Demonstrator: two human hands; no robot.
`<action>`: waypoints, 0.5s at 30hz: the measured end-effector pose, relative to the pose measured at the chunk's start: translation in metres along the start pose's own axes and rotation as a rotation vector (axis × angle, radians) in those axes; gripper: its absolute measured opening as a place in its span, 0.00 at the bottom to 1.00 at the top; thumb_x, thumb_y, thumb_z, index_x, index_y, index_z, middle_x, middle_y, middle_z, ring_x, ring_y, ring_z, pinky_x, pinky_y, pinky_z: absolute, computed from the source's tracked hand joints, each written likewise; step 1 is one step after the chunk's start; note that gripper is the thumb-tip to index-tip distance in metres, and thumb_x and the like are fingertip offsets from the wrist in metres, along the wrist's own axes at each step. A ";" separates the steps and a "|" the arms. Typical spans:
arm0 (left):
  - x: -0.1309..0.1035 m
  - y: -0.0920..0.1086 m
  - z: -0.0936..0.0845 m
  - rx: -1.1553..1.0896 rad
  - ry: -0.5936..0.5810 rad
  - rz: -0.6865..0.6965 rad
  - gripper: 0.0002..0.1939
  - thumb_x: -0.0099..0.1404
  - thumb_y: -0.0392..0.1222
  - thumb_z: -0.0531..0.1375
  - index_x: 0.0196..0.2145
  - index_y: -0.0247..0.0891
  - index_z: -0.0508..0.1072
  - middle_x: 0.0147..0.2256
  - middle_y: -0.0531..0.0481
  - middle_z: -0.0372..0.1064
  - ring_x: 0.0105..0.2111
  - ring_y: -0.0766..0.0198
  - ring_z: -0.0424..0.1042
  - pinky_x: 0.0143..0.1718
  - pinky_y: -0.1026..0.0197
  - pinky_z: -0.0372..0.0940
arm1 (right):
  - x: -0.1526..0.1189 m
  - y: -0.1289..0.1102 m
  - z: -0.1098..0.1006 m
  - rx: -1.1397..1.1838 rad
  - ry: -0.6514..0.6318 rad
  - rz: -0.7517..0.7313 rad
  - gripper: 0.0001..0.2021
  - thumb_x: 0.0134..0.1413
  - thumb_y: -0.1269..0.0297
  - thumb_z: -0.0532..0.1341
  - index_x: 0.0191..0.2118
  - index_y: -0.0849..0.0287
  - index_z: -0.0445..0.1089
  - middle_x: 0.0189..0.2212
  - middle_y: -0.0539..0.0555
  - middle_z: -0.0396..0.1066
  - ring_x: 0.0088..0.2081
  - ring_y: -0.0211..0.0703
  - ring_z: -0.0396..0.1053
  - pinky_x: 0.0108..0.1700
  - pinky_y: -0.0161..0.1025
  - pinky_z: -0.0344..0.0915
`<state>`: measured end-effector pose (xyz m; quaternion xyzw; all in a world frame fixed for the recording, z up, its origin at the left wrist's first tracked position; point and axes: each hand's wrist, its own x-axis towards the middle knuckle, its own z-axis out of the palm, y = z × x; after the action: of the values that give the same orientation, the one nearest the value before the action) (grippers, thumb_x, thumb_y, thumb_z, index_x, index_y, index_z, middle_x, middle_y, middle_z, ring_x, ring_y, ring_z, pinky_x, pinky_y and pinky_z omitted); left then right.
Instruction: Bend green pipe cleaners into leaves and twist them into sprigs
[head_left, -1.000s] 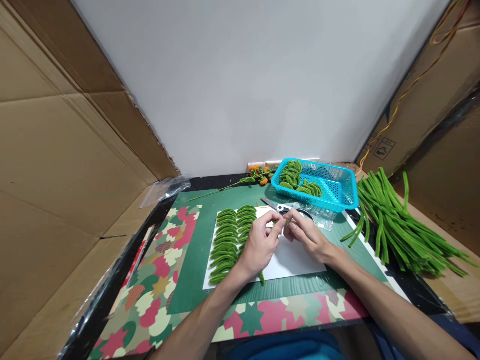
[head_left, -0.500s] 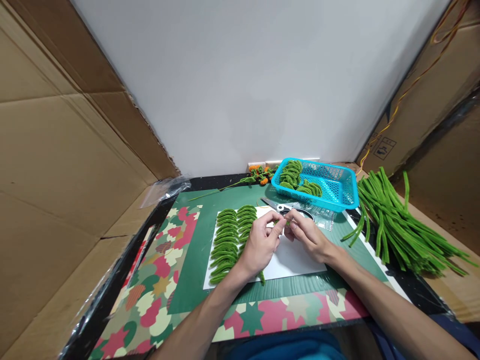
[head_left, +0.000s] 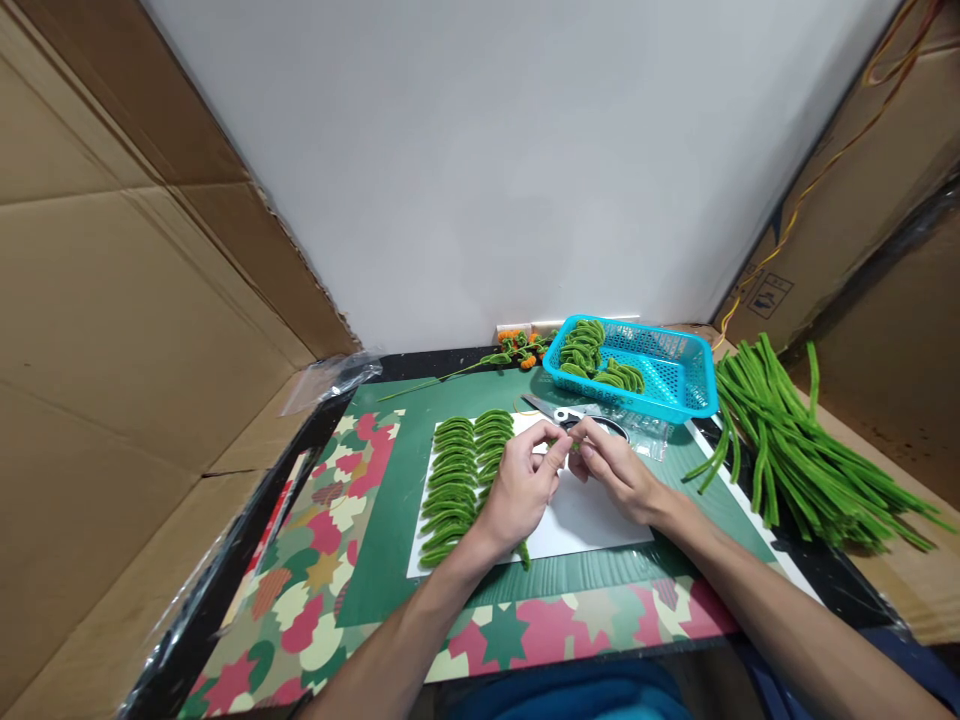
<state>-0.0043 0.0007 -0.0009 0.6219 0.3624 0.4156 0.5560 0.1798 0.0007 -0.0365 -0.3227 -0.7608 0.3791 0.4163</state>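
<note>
My left hand (head_left: 525, 475) and my right hand (head_left: 611, 470) meet over a white sheet (head_left: 592, 520), fingertips pinched close together. Between them shows a little of a green pipe cleaner (head_left: 574, 447), mostly covered by the fingers. Left of my hands, curved green pipe-cleaner pieces (head_left: 452, 480) lie in two columns on the sheet; my left hand and forearm hide part of the second column. Just beyond my fingertips lie scissors (head_left: 564, 414) with dark handles, partly covered by my right hand.
A blue plastic basket (head_left: 679, 408) at the back holds more curved green pieces (head_left: 582, 347). Long green pipe cleaners (head_left: 795, 455) are heaped on the right. Orange flowers (head_left: 528, 362) on a green stem lie behind. Cardboard walls (head_left: 112, 330) flank the green mat (head_left: 382, 530).
</note>
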 end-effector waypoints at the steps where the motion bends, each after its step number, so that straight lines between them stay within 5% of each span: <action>1: 0.000 0.000 0.000 0.001 0.001 0.001 0.21 0.70 0.59 0.64 0.37 0.35 0.70 0.26 0.58 0.60 0.17 0.76 0.55 0.16 0.69 0.46 | 0.000 0.000 0.000 0.000 0.001 0.000 0.17 0.78 0.48 0.44 0.42 0.53 0.59 0.28 0.48 0.66 0.29 0.43 0.63 0.36 0.41 0.59; 15: -0.001 0.000 0.000 0.015 -0.001 -0.013 0.21 0.71 0.58 0.63 0.37 0.35 0.70 0.26 0.56 0.63 0.16 0.75 0.55 0.16 0.69 0.45 | 0.000 -0.002 0.000 0.009 -0.006 0.005 0.17 0.78 0.48 0.44 0.42 0.53 0.59 0.29 0.48 0.65 0.30 0.43 0.63 0.37 0.41 0.58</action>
<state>-0.0050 0.0000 -0.0008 0.6238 0.3694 0.4088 0.5543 0.1795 -0.0008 -0.0347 -0.3217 -0.7597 0.3846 0.4142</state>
